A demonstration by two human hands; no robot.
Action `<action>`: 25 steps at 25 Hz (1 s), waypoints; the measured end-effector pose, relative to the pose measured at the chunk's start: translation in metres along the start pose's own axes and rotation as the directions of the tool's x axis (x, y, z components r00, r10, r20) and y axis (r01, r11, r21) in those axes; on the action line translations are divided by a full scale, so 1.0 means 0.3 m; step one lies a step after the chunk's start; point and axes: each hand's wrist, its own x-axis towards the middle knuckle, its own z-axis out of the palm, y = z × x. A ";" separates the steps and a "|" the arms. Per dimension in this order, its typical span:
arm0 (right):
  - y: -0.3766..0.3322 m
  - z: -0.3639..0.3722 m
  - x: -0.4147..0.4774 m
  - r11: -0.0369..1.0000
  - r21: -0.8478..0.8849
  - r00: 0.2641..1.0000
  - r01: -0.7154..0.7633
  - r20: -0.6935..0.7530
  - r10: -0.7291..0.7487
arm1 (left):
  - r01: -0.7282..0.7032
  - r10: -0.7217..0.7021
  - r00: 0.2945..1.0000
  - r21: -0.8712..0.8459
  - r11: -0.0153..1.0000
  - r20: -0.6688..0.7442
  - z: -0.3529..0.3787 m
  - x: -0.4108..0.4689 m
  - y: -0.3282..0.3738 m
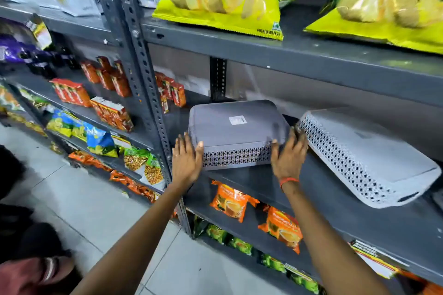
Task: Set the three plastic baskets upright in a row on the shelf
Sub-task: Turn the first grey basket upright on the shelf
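Note:
A dark grey plastic basket (236,127) lies upside down on the grey metal shelf (335,206), its base up with a white label on it. My left hand (187,159) grips its near left corner and my right hand (288,152) grips its near right corner. To the right, a light grey basket (369,155) with a lattice wall also lies upside down, tilted toward the shelf's front edge. A third basket is not visible.
Yellow potato wafer bags (223,0) lie on the shelf above. Orange packets (230,201) sit on the shelf below. Red cartons (112,112) fill the left bay beyond a perforated upright post (148,84). The floor is light tile (96,201).

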 end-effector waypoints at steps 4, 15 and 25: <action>0.059 0.006 0.044 0.809 0.373 0.890 -0.454 0.152 0.430 | 0.126 -0.104 0.987 -0.189 0.974 0.120 0.022 0.020 -0.073; 0.067 -0.077 0.201 0.423 0.843 0.819 -0.333 0.036 0.573 | -0.275 0.275 0.961 0.004 0.962 -0.039 -0.011 -0.094 0.014; -0.041 0.010 0.098 0.832 0.464 0.879 -0.305 0.472 0.059 | -0.087 0.004 0.928 -0.205 0.975 -0.374 -0.150 0.007 0.266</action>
